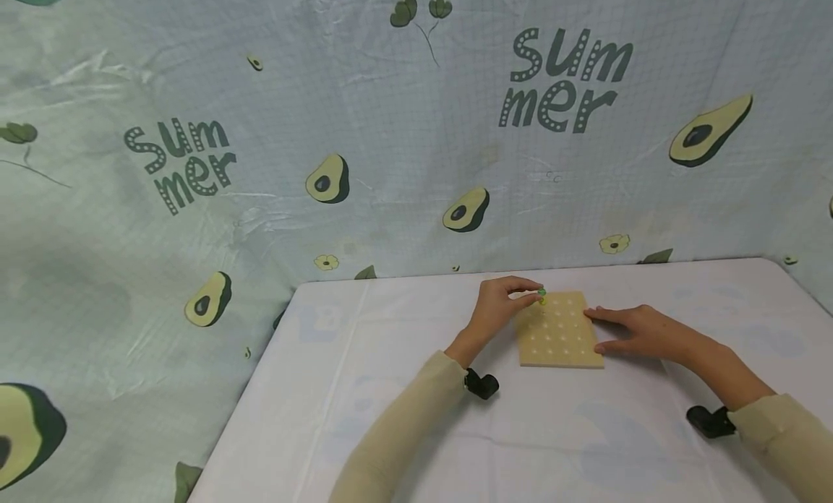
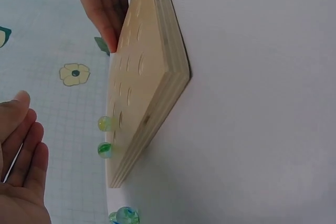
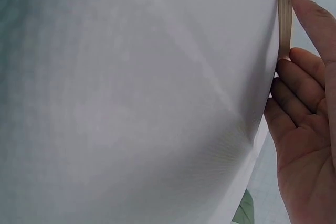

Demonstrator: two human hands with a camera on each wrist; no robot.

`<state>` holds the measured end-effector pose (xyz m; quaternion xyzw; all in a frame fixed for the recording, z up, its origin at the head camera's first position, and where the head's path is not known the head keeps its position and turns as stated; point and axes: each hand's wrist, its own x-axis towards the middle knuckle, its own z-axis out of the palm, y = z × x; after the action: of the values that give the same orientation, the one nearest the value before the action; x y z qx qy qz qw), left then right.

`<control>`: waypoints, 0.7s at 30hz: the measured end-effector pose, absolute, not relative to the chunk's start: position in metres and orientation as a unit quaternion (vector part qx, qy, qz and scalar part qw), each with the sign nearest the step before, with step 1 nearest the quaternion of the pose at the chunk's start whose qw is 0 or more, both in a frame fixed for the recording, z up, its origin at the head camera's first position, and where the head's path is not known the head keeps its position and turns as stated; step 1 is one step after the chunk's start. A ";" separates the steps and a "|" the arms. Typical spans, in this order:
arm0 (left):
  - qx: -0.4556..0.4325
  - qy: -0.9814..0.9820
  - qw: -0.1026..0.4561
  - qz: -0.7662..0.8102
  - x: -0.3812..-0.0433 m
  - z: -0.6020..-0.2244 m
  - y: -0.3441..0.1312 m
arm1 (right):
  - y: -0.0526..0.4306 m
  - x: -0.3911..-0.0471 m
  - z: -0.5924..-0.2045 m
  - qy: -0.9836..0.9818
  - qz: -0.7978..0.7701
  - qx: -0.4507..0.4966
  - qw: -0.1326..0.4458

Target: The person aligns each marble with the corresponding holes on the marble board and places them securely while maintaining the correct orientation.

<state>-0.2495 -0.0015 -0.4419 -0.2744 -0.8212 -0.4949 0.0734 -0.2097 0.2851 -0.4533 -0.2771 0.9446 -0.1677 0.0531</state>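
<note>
My left hand (image 1: 497, 304) is over the far left corner of a square wooden board (image 1: 553, 337) with rows of round hollows. In the head view its thumb and index fingertip meet around a small green marble (image 1: 541, 291); the left wrist view does not show that pinch. A yellow marble (image 2: 106, 124) and a green-swirled marble (image 2: 105, 150) sit along the board's far row. Past that corner, blue-green marbles (image 2: 127, 215) lie on the table. My right hand (image 1: 647, 333) rests its straight thumb and fingers against the board's right edge.
A white cloth covers the table (image 1: 403, 344), and a sheet printed with avocados and lettering (image 1: 390, 127) hangs behind it. Each wrist carries a black camera, one at the left cuff (image 1: 481, 384) and one at the right cuff (image 1: 711, 421).
</note>
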 end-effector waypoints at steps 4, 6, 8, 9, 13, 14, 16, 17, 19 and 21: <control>-0.263 -0.838 0.072 -0.474 -0.253 -0.443 0.006 | 0.286 -0.209 -0.455 0.943 -0.171 -0.280 0.053; -0.256 -0.848 0.070 -0.458 -0.256 -0.443 0.009 | 0.287 -0.209 -0.456 0.943 -0.170 -0.281 0.052; -0.250 -0.860 0.065 -0.440 -0.259 -0.443 0.013 | 0.287 -0.210 -0.456 0.943 -0.169 -0.283 0.051; -0.244 -0.865 0.060 -0.434 -0.260 -0.443 0.015 | 0.287 -0.210 -0.456 0.943 -0.170 -0.283 0.050; -0.222 -0.889 0.038 -0.399 -0.264 -0.443 0.021 | 0.286 -0.210 -0.454 0.943 -0.170 -0.283 0.049; -0.215 -0.895 0.034 -0.389 -0.265 -0.443 0.023 | 0.285 -0.210 -0.454 0.943 -0.170 -0.282 0.050; -0.205 -0.907 0.029 -0.367 -0.265 -0.442 0.025 | 0.284 -0.210 -0.453 0.943 -0.170 -0.280 0.055; -0.200 -0.912 0.026 -0.358 -0.265 -0.442 0.026 | 0.284 -0.210 -0.453 0.943 -0.170 -0.279 0.058; -0.195 -0.918 0.020 -0.345 -0.265 -0.442 0.028 | 0.283 -0.210 -0.452 0.944 -0.167 -0.277 0.060; -0.191 -0.923 0.014 -0.335 -0.266 -0.442 0.030 | 0.283 -0.210 -0.451 0.945 -0.165 -0.275 0.062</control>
<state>-0.2658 0.0296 -0.4419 -0.1907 -0.9225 -0.3352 0.0138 -0.2096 0.2833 -0.4508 -0.2747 0.9453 -0.1646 0.0618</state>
